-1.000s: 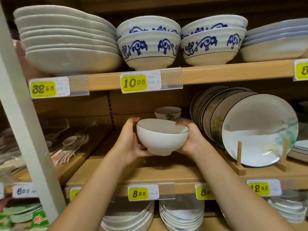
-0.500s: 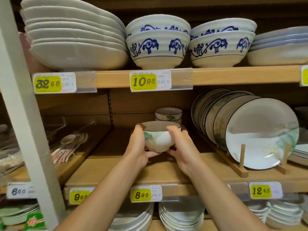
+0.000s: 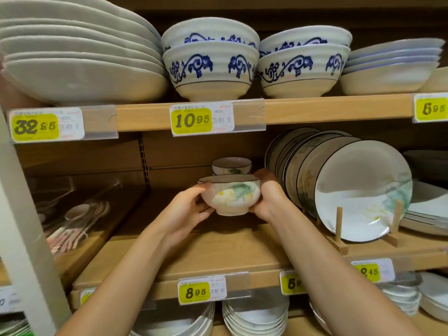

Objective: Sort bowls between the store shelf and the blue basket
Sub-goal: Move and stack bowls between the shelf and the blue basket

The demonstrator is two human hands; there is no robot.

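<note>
A small white bowl [image 3: 234,197] with a dark rim and a yellow-green flower print is held over the middle wooden shelf [image 3: 218,253]. My left hand [image 3: 188,209] grips its left side and my right hand [image 3: 268,197] grips its right side. Just behind it, deeper on the same shelf, stands a small stack of matching flower bowls [image 3: 231,165]. Whether the held bowl touches the shelf board I cannot tell. The blue basket is not in view.
Upright flower plates [image 3: 361,190] lean in a wooden rack right of the hands. The shelf above carries blue-patterned bowls [image 3: 209,66] and large white dishes [image 3: 77,59]. Packed spoons [image 3: 77,221] lie to the left. White bowl stacks [image 3: 254,318] fill the shelf below.
Both hands carried the bowl deeper into the middle shelf, toward the stacked flower bowls. The bowl has turned, so its flower print now faces me. The camera moved closer.
</note>
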